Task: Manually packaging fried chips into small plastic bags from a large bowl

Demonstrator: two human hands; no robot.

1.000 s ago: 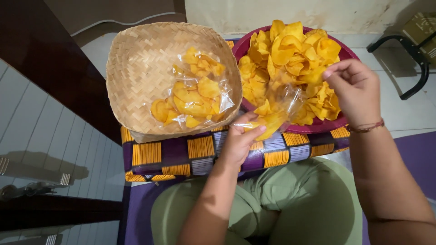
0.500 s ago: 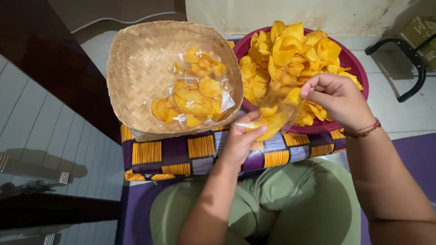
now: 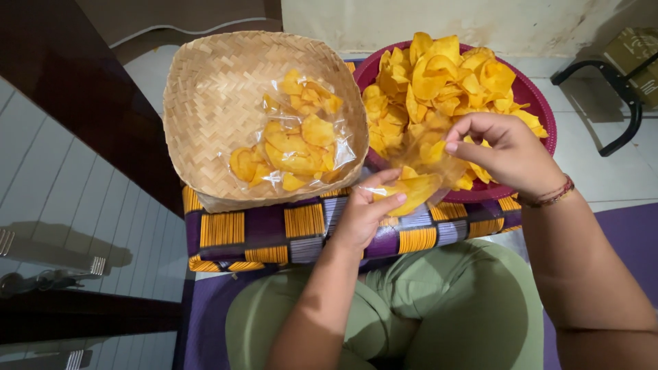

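My left hand grips the bottom of a clear plastic bag holding a few yellow chips. My right hand pinches some chips at the bag's mouth, just over the maroon bowl heaped with yellow chips. To the left, a woven bamboo basket holds filled clear bags of chips. Bowl and basket rest on a purple and orange patterned surface in front of my knees.
A dark wooden panel runs along the left. White floor tiles lie beyond it. A black metal chair leg stands at the far right by a brown box. My green-trousered legs fill the bottom centre.
My right hand has come down from above the bowl's right side to the mouth of the bag with chips in its fingers. My left hand stays holding the bag.
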